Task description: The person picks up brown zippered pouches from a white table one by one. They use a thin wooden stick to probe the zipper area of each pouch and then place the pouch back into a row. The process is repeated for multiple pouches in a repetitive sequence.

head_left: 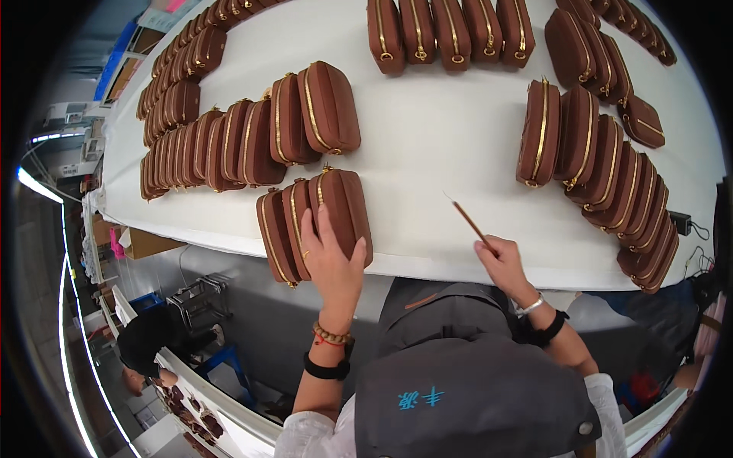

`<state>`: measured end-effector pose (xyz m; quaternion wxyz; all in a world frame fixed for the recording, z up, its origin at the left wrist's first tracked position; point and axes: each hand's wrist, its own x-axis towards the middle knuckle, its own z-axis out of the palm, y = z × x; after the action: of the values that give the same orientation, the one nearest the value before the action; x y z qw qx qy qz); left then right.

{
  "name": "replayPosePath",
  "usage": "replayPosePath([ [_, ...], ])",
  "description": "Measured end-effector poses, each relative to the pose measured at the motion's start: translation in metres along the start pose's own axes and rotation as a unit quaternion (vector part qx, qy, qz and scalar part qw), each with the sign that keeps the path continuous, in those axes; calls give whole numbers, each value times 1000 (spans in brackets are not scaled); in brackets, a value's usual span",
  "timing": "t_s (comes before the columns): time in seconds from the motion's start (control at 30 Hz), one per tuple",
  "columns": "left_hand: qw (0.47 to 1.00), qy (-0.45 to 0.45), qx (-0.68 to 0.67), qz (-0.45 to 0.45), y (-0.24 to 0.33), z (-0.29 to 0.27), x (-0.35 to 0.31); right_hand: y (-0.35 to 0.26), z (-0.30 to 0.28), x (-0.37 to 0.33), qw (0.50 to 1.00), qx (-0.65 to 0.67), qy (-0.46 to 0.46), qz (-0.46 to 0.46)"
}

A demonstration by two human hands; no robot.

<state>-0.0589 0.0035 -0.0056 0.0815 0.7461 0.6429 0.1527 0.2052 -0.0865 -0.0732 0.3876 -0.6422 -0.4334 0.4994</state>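
Observation:
Three brown zip bags stand on edge in a short row at the table's near left. My left hand [334, 263] is on the right-hand brown zip bag [347, 200]. Its thumb lies against the bag's right face and its fingers stretch over the gold zipper side. The middle bag [297, 202] and left bag [276, 233] lean beside it. To the right, my right hand [504, 266] pinches a slim brown-handled brush [468, 219]. The fine, pale tip points up and left over the white table, apart from any bag.
More brown bags in rows stand on the white table [435, 137]: a long left row [221, 141], a back row [450, 34] and a curved right row [603, 168]. A black plug adapter [679, 223] sits by the right edge. A person [156, 340] works lower left.

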Motion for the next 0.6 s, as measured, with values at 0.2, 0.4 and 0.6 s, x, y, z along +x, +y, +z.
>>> replayPosePath([
  [0.2,987,-63,-93,-113,-5,15,-3,-12,49,19,994,42,-85,45],
  [0.4,710,-146,-625,-288,-1,-6,3,-47,41,32,994,39,-72,65],
  [0.6,774,-219,-585,-103,39,-18,-12,-53,20,49,995,95,-9,-5],
])
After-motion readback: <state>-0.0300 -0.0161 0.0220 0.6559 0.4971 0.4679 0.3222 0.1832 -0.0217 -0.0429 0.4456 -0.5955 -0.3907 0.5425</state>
